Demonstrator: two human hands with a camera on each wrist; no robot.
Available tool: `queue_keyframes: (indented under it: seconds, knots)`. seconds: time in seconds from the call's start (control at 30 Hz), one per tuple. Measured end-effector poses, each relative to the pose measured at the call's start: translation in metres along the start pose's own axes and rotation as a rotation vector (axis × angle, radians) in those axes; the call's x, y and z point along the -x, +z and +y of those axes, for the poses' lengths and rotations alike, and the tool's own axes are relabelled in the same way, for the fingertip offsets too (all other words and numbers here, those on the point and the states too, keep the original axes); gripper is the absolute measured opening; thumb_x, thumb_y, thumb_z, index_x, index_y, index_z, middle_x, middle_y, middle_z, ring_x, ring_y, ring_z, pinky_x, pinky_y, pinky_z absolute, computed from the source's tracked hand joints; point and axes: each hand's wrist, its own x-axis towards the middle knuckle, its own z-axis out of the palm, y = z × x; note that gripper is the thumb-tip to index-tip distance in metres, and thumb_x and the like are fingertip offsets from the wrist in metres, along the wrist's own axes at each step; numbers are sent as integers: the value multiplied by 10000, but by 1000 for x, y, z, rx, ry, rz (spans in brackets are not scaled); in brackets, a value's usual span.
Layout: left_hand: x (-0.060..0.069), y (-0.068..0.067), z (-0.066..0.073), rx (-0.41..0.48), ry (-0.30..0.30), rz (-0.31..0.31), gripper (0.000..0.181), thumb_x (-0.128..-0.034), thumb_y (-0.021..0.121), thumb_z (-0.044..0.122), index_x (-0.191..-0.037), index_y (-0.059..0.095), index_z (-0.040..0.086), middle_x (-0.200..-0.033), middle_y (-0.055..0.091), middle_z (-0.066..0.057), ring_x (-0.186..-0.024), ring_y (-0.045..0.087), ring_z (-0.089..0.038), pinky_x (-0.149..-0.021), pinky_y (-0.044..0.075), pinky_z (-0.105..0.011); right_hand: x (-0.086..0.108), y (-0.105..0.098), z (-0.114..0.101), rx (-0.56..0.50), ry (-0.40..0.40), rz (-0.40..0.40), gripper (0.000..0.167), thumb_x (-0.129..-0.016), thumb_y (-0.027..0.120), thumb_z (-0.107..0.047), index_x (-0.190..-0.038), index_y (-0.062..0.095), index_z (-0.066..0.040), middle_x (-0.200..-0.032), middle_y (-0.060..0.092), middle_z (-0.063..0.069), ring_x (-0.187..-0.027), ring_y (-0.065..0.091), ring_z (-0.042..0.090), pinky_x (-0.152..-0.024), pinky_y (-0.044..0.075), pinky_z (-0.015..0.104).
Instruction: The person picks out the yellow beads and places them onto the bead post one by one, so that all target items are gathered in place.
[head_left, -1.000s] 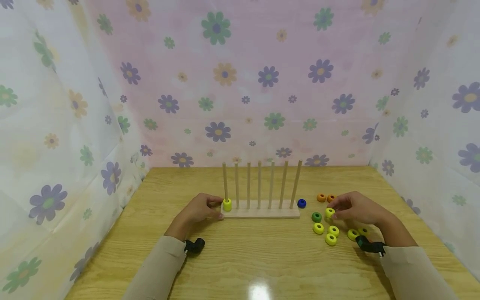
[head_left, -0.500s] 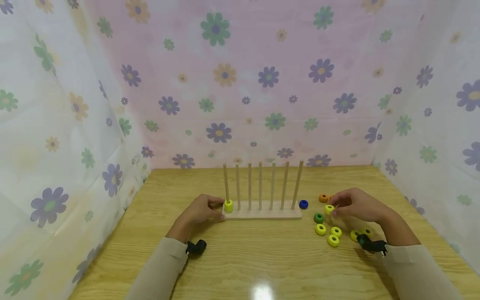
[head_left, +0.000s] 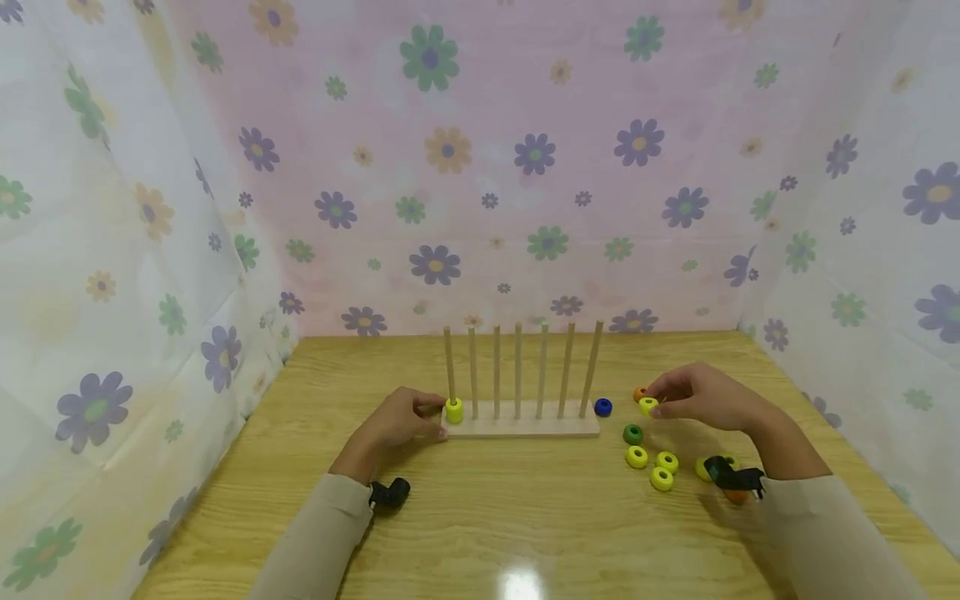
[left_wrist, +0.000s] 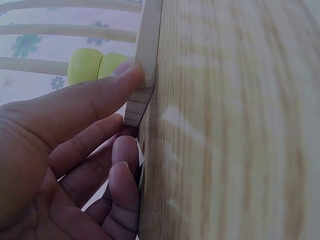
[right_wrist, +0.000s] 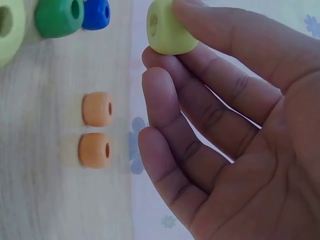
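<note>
A wooden peg rack with a row of upright pegs stands on the table. Two yellow beads sit stacked on its leftmost peg; the left wrist view shows the seam between them. My left hand grips the left end of the rack's base, thumb on one side and fingers on the other. Between thumb and fingers, my right hand pinches a yellow bead, held up off the table to the right of the rack. Its hole shows in the right wrist view.
Near the rack's right end lie a blue bead and a green bead. Two orange beads are beside the right hand. Several loose yellow beads lie nearer me, some partly hidden by the right wrist. Flowered cloth encloses the table.
My right hand has lifted the pinched yellow bead and carried it slightly left and upward. The left hand stays on the rack's end.
</note>
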Motion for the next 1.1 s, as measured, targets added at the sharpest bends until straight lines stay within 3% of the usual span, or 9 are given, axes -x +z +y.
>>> queue_keyframes:
  seconds: [0.3,0.6,0.93,1.1]
  knots:
    - [-1,-1,1,-19,2,9,568,-820,902,210,-1356,711,199,-1413,650,-41,-1108,654,-209,-1000,539,-458,-2,-5,-14,41,5,11,301,-965,752,-327,-1212,746,-155,-1159,748,27,-1014,707,206,-804,589,312]
    - [0,0,0,-11,1,3,571,-822,901,205,-1359,708,189,-1416,650,-48,-1213,632,-269,-1055,513,-491,-3,-12,-27,32,16,31,298,-975,743,-308,-1220,733,-140,-1092,771,34,-937,722,148,-793,589,318]
    - [-2,2,1,-6,2,2,576,-819,903,205,-1359,707,172,-1417,650,-63,-1180,646,-253,-1035,525,-487,-3,-17,-49,30,-11,104,313,-944,778,-346,-1194,735,-163,-1084,763,8,-942,723,195,-760,593,313]
    - [1,1,5,18,-18,4,565,-822,896,175,-1356,710,180,-1429,641,-44,-1281,601,-295,-1094,482,-515,-7,-18,-59,13,-29,133,340,-936,785,-355,-1210,731,-159,-1087,753,25,-943,726,198,-758,601,318]
